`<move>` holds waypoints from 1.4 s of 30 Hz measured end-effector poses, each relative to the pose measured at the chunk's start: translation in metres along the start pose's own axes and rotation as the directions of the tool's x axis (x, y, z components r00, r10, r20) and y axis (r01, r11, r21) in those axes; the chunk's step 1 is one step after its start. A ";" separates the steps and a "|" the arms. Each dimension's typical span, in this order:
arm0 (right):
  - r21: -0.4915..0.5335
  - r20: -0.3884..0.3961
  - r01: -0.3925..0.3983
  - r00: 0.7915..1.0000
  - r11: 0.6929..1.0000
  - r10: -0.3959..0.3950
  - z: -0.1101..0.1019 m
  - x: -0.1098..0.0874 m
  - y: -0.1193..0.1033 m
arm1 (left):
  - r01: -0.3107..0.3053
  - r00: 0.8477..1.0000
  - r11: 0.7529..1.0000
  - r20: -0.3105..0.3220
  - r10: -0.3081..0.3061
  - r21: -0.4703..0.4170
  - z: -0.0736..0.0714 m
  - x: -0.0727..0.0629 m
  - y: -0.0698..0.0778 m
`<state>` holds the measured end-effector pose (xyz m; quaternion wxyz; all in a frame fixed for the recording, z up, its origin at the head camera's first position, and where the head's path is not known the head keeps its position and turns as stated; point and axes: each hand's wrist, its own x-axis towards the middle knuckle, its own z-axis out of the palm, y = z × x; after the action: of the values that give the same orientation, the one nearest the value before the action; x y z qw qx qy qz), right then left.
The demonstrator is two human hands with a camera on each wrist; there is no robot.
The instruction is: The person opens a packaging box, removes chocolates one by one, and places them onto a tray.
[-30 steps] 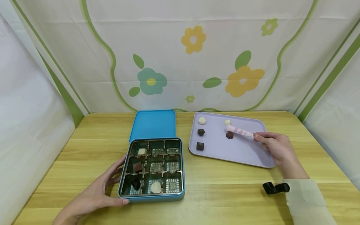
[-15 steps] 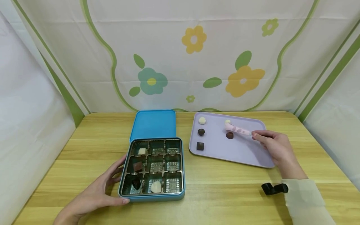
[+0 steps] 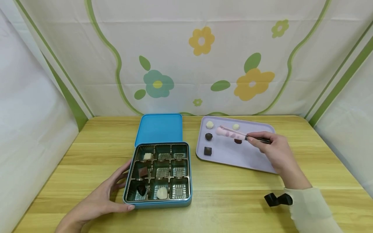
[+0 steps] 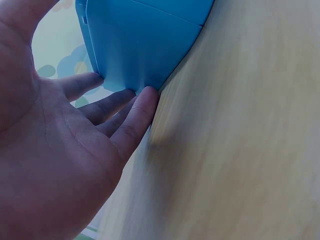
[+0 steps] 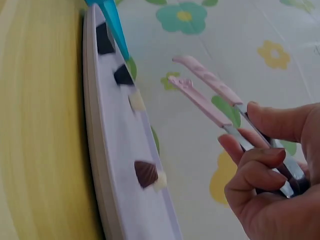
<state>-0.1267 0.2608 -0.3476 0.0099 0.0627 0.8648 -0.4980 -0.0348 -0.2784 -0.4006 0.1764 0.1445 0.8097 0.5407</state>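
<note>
My right hand holds a pair of tongs with pink tips and a dark metal handle. In the right wrist view the tips stand apart with nothing between them. In the head view they overlap the lilac tray, right of the dark round chocolate. A brown ridged chocolate is partly hidden under the tongs in the head view. With fingers fairly straight, my left hand touches the blue tin at its left side, thumb at the front corner. A white shell-like chocolate lies in its front middle compartment.
White chocolates and a dark square one also lie on the tray. In the tin's left column are a white piece, a brown square and a dark piece. Behind it lies the blue lid.
My right hand has moved left with the tongs, whose tips shift from beside the white and brown chocolates toward the tray's left column. The left hand keeps its place at the tin.
</note>
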 end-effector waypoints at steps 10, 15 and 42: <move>0.109 0.158 0.232 0.956 0.967 -0.247 0.037 -0.029 -0.033 | -0.007 1.000 1.000 0.002 0.007 -0.004 0.000 0.000 -0.001; 0.114 0.215 0.287 0.927 0.951 -0.306 0.056 -0.038 -0.041 | -0.003 1.000 1.000 0.004 0.003 -0.013 0.000 0.000 -0.001; 0.139 0.432 0.512 0.739 0.848 -0.517 0.100 -0.052 -0.069 | -0.015 1.000 1.000 0.000 0.015 -0.004 0.000 0.000 0.000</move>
<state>-0.0880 0.1353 -0.3349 0.0733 -0.2962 0.8187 -0.4865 -0.0348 -0.2779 -0.4005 0.1726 0.1504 0.8075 0.5437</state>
